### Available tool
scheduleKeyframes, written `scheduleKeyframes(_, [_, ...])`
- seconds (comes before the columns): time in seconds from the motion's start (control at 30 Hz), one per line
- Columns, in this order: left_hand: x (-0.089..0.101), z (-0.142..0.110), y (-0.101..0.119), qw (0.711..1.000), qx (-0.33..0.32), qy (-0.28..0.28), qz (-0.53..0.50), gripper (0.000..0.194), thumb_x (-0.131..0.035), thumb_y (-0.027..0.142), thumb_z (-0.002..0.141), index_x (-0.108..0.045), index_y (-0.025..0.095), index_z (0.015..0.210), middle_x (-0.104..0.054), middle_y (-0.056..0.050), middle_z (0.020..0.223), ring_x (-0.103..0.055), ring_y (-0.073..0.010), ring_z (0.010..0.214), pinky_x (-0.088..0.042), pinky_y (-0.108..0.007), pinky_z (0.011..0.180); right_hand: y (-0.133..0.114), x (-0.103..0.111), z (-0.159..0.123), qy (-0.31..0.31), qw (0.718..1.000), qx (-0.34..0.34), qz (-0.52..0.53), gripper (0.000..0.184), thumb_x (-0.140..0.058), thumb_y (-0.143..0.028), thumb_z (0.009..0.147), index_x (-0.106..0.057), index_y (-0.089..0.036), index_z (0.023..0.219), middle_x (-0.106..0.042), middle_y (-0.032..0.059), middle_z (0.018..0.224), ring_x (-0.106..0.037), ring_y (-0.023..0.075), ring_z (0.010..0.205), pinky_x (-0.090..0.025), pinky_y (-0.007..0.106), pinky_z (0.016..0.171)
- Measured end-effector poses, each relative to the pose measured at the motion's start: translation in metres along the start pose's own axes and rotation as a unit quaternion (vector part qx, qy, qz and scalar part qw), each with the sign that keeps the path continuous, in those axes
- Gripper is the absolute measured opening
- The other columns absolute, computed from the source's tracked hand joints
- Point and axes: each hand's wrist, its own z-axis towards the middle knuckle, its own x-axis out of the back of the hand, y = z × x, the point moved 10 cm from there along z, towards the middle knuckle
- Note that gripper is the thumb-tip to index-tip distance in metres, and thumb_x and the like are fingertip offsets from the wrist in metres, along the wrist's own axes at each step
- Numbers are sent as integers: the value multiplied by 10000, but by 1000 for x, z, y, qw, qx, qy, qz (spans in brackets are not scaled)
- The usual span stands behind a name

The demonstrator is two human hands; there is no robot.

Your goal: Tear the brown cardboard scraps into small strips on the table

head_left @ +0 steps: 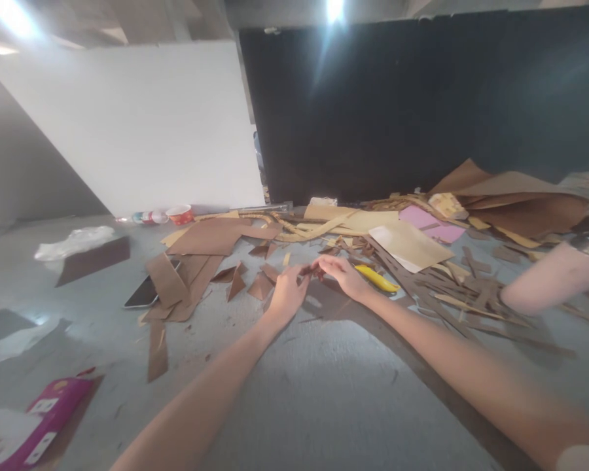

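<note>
My left hand (289, 289) and my right hand (342, 273) meet over the middle of the grey tabletop (324, 386). Between their pinched fingertips is a small dark brown piece (317, 269), partly hidden by the fingers; its exact shape and material are unclear. Just right of my right hand lies a bright yellow object (379, 279), long and slim like a cutter handle. Several small folded brown pieces (236, 285) sit to the left of my left hand. Brown scraps (358, 247) are scattered beyond the fingertips.
Brown sheets (209, 237) lie at back left, partly over a phone (144, 292). A purple tissue pack (53, 415) is at front left, a red-and-white cup (180, 214) behind. Brown strips (451, 297) pile up at right, near another person's forearm (544, 278). Upright panels (397, 111) close the back.
</note>
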Motion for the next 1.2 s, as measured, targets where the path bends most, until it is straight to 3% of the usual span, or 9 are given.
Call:
scheduleKeyframes(0.13, [-4,-1,3,1000,-12,-15,-17,216,-662,160,1027,-740,249,1207,-808,-76,1187,-764,-261,1171,-636,-410,1003,13,9,2,33,999,-7,-34,400,-681,-619,1018,-725,-223,983,-734,43,900,-650,212,788,-531,328,733])
scheduleKeyframes(0.27, [-3,0,-3,998,18,0,-57,276,-641,157,1028,-654,226,1295,-814,-92,1188,-794,-229,1086,-637,-362,923,19,14,3,70,997,5,-29,350,-746,-531,979,-706,-225,1144,-763,60,1008,-683,221,841,-550,332,746])
scheduleKeyframes(0.4, [-3,1,-11,994,52,-5,-99,223,-619,310,1095,-656,231,1300,-838,-78,1054,-820,-232,979,-630,-351,872,21,10,4,56,998,7,-26,343,-748,-490,991,-705,-241,1223,-777,78,1060,-734,269,995,-594,375,838])
scheduleKeyframes(0.53, [-1,1,-15,992,61,-6,-114,227,-664,360,1079,-685,241,1271,-839,-55,970,-825,-235,921,-622,-338,840,19,7,3,38,999,6,-35,320,-757,-485,991,-724,-241,1197,-777,62,1018,-736,261,963,-598,388,863])
scheduleKeyframes(0.73, [6,0,-15,993,59,21,-104,198,-696,324,1036,-700,241,1216,-804,-8,852,-793,-204,790,-604,-311,768,15,8,2,41,998,-10,-35,302,-699,-505,1019,-744,-231,1139,-783,53,986,-702,225,840,-548,348,777])
scheduleKeyframes(0.9, [8,0,-15,993,64,29,-98,197,-712,372,1024,-709,236,1168,-786,9,809,-740,-179,694,-567,-288,695,18,11,4,50,996,-25,-64,383,-658,-551,1027,-725,-210,867,-754,38,830,-656,207,749,-504,331,732])
scheduleKeyframes(1.07, [7,0,-14,988,75,22,-134,269,-717,458,1024,-716,240,1181,-830,-11,863,-801,-214,805,-597,-310,767,21,16,3,71,995,-23,-63,412,-677,-591,1017,-749,-213,870,-757,34,790,-639,204,697,-491,320,676])
scheduleKeyframes(1.2, [-5,1,-20,979,112,-17,-171,344,-617,536,1075,-730,224,986,-852,-41,871,-830,-248,887,-610,-326,797,14,16,1,75,994,-7,-74,388,-679,-566,1035,-762,-214,895,-782,39,827,-684,221,761,-516,328,725])
